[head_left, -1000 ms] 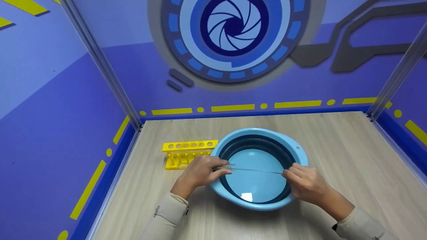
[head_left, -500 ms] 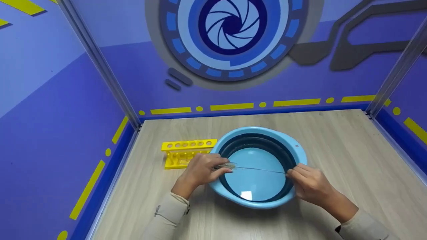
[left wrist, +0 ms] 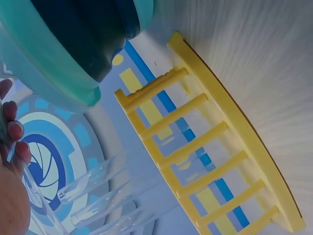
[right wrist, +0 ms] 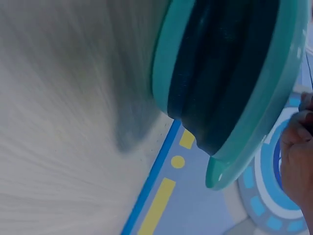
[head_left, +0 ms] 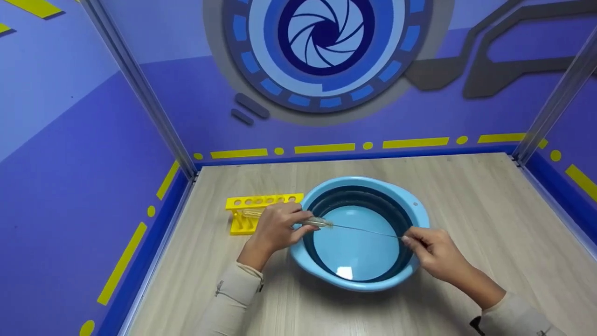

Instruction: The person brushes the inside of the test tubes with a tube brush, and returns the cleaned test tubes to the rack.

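Observation:
My left hand (head_left: 278, 226) holds a clear test tube (head_left: 252, 213) nearly level over the basin's left rim, its rounded end sticking out to the left above the rack. At the tube's mouth, a bristly test tube brush shows, with its thin wire handle (head_left: 368, 230) running across the basin. The wire's far end is pinched between thumb and fingers of my right hand (head_left: 436, 252), over the right rim. The light blue basin (head_left: 302, 257) with dark folding walls stands beneath both hands. In the left wrist view, part of the glass tube (left wrist: 40, 196) passes below my fingers.
The yellow test tube rack (head_left: 263, 201) stands left of the basin, partly behind my left hand. Several clear tubes (left wrist: 90, 182) show by the rack in the left wrist view. Blue-purple panels (head_left: 177, 107) enclose the wood-grain table (head_left: 480, 200) at the back and sides.
My left hand has lifted slightly and the tube has tilted, bringing its rounded end into view. My right hand has shifted a little right, and its grip on the wire has turned.

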A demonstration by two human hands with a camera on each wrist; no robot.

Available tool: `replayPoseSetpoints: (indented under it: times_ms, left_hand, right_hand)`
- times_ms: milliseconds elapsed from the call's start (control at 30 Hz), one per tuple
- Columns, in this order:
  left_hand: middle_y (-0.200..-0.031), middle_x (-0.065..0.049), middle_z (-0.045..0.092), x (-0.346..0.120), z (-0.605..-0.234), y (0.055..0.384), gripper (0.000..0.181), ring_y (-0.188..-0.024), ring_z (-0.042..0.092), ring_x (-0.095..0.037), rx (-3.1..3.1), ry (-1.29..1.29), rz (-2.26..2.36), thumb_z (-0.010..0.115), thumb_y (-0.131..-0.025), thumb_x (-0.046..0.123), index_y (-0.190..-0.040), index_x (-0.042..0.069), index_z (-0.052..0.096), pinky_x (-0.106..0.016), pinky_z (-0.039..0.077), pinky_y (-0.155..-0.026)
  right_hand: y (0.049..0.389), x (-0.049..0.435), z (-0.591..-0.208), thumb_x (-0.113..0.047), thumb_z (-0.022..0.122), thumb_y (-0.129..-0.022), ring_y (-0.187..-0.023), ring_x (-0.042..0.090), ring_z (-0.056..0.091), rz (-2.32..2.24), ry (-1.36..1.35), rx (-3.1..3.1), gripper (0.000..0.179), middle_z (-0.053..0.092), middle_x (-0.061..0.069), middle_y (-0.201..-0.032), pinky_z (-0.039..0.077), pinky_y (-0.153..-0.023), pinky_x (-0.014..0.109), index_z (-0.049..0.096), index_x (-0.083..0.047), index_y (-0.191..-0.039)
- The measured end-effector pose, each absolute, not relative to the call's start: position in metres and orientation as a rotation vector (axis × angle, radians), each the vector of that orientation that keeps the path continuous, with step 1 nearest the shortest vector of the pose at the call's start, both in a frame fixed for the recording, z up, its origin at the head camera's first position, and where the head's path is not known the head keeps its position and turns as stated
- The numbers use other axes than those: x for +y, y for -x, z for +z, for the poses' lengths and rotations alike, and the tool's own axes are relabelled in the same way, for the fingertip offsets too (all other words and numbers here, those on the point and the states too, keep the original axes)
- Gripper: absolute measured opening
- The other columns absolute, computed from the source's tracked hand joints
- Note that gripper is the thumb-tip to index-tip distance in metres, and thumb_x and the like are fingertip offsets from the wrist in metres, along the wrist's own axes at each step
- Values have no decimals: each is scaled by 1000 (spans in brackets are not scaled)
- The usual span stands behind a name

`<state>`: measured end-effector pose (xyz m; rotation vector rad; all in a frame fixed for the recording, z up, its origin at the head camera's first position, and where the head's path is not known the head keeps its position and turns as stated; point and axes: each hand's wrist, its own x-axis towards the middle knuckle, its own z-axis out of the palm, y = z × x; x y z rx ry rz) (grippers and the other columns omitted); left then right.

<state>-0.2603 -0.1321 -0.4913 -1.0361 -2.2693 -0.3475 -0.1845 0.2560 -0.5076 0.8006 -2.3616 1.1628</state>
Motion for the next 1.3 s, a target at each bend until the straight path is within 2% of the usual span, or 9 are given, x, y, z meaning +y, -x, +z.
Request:
replayPoseSetpoints:
  times_ms: [133,267,367,500,633,733,900,1100,1300]
  left_hand:
    - [-79,5,70,-134,-489,259,27,-63,58,-11,-2271,1040,-387,81,-94,49,-108,26,84,-20,51,-61]
    - [-79,6,71,-136,-485,259,27,-66,60,-10,-2308,1041,-418,80,-95,49,-109,26,85,-19,53,-64]
    - [-79,7,74,-137,-483,259,31,-66,61,-8,-2353,1037,-447,78,-95,51,-110,25,85,-18,53,-64]
    - [-76,5,76,-138,-482,257,35,-63,61,-8,-2408,1032,-490,75,-97,54,-108,23,85,-16,52,-63]
    - [-66,5,67,-140,-481,254,36,-57,50,-2,-2465,1019,-505,69,-100,57,-98,23,82,-13,42,-57]
    - [-62,7,58,-142,-481,252,40,-55,41,1,-2511,1008,-507,65,-101,59,-93,23,79,-13,33,-54]
    - [-61,9,49,-145,-482,250,45,-56,40,-1,-2599,989,-618,60,-102,64,-97,24,81,-16,32,-54]
    - [-59,9,45,-148,-487,248,49,-57,43,-2,-2672,968,-755,55,-103,66,-106,26,84,-17,34,-55]
    - [-62,5,49,-149,-488,248,40,-60,44,-3,-2614,976,-758,61,-104,60,-107,26,83,-17,36,-57]
  right_hand:
    - [181,261,-499,-1,66,-103,-59,3,51,1371,-628,-2539,28,59,-3,-67,46,-54,24,69,-20,-83]
    - [180,266,-495,-4,65,-105,-57,6,51,1423,-579,-2564,27,54,-8,-66,46,-52,26,69,-19,-82]
    - [180,268,-497,2,66,-102,-55,2,48,1349,-615,-2494,29,53,-11,-64,43,-49,23,69,-19,-82]
    - [183,272,-504,13,72,-91,-58,0,47,1065,-809,-2290,30,56,-9,-67,41,-51,16,70,-16,-84]
    - [192,275,-510,-2,65,-103,-60,6,47,673,-972,-2001,21,58,-2,-68,44,-53,18,71,-7,-84]
    - [196,276,-511,-16,54,-111,-56,10,44,532,-990,-1859,38,54,1,-64,44,-49,21,72,-2,-82]
    - [197,274,-506,-10,52,-110,-53,14,40,499,-998,-1753,38,52,5,-62,40,-45,22,74,3,-82]
    - [199,270,-502,-6,55,-108,-51,19,43,483,-1000,-1630,35,57,11,-62,43,-41,27,74,7,-82]
    - [203,274,-506,-11,57,-110,-54,19,47,524,-972,-1659,36,60,11,-64,45,-44,27,74,7,-83]
